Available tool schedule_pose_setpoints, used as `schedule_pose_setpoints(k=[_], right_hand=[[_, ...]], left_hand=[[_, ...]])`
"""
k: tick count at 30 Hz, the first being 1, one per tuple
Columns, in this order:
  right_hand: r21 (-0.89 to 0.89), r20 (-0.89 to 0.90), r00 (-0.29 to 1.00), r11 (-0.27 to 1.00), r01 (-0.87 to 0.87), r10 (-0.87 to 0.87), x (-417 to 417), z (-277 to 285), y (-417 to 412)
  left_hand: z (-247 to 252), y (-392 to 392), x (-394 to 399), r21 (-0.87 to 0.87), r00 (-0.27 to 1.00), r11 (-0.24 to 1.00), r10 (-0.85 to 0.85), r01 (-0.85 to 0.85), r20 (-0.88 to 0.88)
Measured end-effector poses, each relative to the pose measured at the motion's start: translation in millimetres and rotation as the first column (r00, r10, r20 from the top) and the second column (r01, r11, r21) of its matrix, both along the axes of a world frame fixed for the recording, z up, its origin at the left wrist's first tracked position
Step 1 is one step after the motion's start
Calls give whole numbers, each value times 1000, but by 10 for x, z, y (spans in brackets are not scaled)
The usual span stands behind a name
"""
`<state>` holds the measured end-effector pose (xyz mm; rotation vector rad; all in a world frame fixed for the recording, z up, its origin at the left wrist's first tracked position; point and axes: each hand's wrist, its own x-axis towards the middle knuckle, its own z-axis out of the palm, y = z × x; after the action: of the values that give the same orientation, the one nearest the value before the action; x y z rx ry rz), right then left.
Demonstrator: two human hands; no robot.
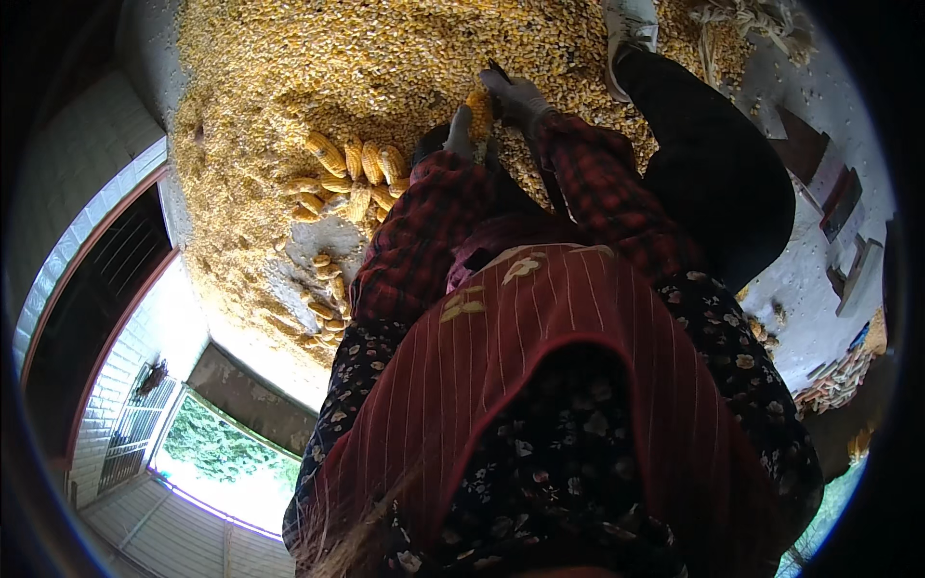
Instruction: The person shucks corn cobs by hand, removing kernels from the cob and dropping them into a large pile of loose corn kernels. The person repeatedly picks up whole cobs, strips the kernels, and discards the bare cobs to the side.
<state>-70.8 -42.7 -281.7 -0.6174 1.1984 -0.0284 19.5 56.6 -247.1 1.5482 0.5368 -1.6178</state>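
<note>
An ear of yellow corn [479,115] is held by my left hand [458,136], which appears to wear a pale glove. Just right of the ear, my right hand [517,100], also pale-gloved, grips a dark pointed tool [497,69]; most of that tool is hidden by the fingers. Both hands are low over a wide spread of loose corn kernels [347,65]. A heap of whole corn ears [354,173] lies left of my left forearm. Below my right hand, a dark narrow bar [547,173] slants down between my legs.
More ears [329,289] are scattered on the concrete floor [307,246] to the left. My right shoe [631,40] rests among the kernels. Corn husks [766,25] lie at upper right, with boards [842,202] below. A pile of cobs [838,379] sits farther off.
</note>
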Motion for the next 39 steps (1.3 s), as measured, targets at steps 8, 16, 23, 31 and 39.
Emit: schedule_pose_setpoints(k=[8,16,23,31,39], right_hand=[[-610,-187,903,674,-416,387,-12,-702,96],[-465,31,995,882,-74,100,-30,-350,108],[-59,29,997,996,-74,76,-32,27,-65],[-297,-163,955,911,-287,248,-4,-173,2],[-200,-81,976,956,-213,200,-100,95,-89]], left_hand=[[-595,-168,-273,398,377,562,-807,725,455],[155,186,-127,-449,602,833,-186,-322,-777],[-266,180,-100,-100,998,993,60,-57,25],[-681,-113,-332,431,513,681,-731,593,449],[-133,147,-80,-260,793,918,87,-298,-603]])
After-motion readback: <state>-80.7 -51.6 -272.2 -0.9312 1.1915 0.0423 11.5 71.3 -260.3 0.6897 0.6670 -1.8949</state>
